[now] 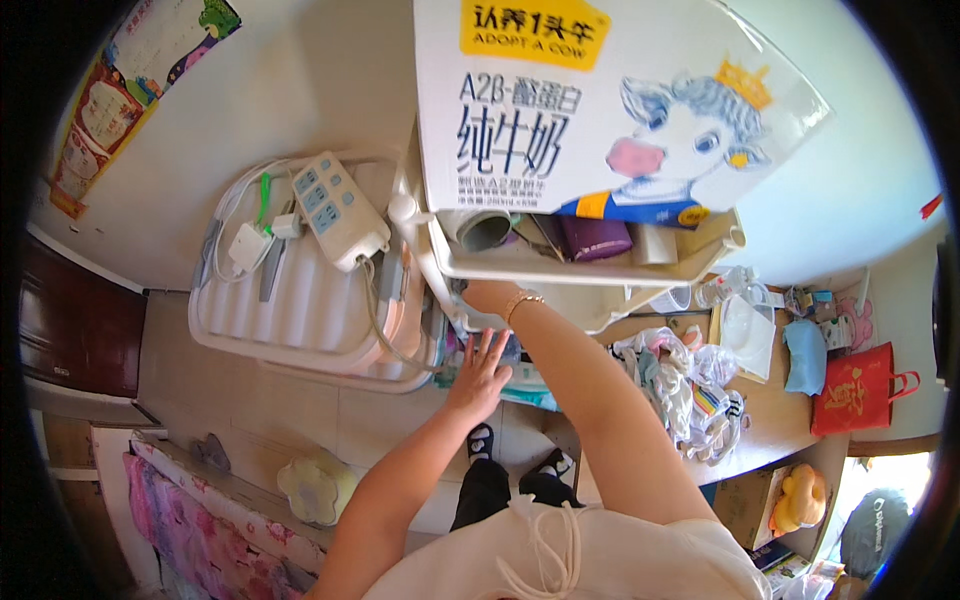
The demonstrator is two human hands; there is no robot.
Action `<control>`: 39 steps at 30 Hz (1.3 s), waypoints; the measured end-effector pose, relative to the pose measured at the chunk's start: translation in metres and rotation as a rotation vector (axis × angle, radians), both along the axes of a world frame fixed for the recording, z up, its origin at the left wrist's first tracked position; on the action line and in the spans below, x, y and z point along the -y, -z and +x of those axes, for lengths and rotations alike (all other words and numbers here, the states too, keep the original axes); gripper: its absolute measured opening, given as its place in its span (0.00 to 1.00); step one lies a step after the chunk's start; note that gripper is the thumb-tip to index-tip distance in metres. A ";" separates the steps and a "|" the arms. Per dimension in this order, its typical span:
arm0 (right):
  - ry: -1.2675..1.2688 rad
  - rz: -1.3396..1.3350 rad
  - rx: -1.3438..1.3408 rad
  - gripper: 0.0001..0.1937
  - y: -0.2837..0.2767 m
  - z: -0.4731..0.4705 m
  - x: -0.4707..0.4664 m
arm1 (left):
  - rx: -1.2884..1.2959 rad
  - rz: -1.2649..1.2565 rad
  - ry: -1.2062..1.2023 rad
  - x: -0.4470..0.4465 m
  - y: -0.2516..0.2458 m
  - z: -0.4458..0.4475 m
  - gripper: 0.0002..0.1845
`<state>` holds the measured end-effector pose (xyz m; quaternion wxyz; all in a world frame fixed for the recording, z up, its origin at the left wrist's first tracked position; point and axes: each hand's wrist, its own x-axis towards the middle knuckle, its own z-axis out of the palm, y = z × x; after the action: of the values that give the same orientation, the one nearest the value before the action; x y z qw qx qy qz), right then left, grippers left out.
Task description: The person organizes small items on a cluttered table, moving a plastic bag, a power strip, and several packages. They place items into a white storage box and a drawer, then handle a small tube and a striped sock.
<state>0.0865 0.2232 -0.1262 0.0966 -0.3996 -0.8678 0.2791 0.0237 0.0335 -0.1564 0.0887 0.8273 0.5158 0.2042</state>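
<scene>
My left hand (480,381) is held with its fingers apart and nothing in it, just below the lower tier of a white plastic shelf rack (409,210). My right hand (489,297) reaches into that lower tier, a bracelet (523,300) at the wrist. Its fingertips are partly hidden by the rack's post, so what they touch is unclear. Above the hands, the upper tier holds a white cup (484,229), a purple container (596,238) and a small white box (654,246). A white milk carton (517,150) with a cow picture sits on top.
Left of the rack, a lidded storage bin (300,315) carries a power strip (341,214), chargers (251,246) and cables. To the right, a wooden table (772,405) bears a heap of cloths and bags (682,382) and a red bag (855,390). A flower-shaped cushion (315,487) lies lower left.
</scene>
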 end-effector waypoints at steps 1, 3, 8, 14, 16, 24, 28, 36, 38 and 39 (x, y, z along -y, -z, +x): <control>-0.040 -0.026 -0.013 0.17 -0.002 0.002 0.005 | -0.052 0.016 0.000 -0.001 -0.001 -0.002 0.03; -0.118 -0.156 0.055 0.18 -0.009 0.013 0.012 | -0.056 -0.064 0.008 -0.001 -0.004 -0.005 0.02; -0.581 -0.009 0.693 0.15 -0.042 0.071 -0.007 | -0.102 -0.042 -0.032 0.006 -0.017 -0.004 0.04; -0.039 -0.044 0.453 0.21 -0.065 0.103 -0.001 | -0.001 0.029 -0.054 0.003 -0.031 -0.002 0.08; -0.008 0.291 0.163 0.26 -0.051 0.080 0.020 | -0.020 -0.032 0.020 -0.006 -0.036 -0.005 0.11; -0.106 0.384 0.516 0.18 0.008 0.052 -0.031 | 0.026 0.004 -0.032 -0.041 -0.026 0.000 0.20; -0.049 0.595 0.628 0.15 0.025 0.097 -0.052 | 0.013 0.024 -0.089 -0.043 -0.022 0.004 0.20; 0.277 0.408 0.688 0.16 -0.014 0.128 -0.052 | 0.008 0.023 -0.110 -0.048 -0.018 0.008 0.23; 0.331 0.255 0.669 0.16 -0.032 0.119 -0.039 | 0.005 -0.005 -0.085 -0.048 -0.019 0.006 0.23; 0.350 0.220 0.665 0.16 -0.038 0.117 -0.030 | 0.010 -0.028 -0.074 -0.048 -0.020 0.005 0.23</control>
<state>0.2032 0.2529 -0.0880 -0.1014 -0.5976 -0.7951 0.0190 0.0290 0.0816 -0.1368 0.0954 0.8054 0.5482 0.2042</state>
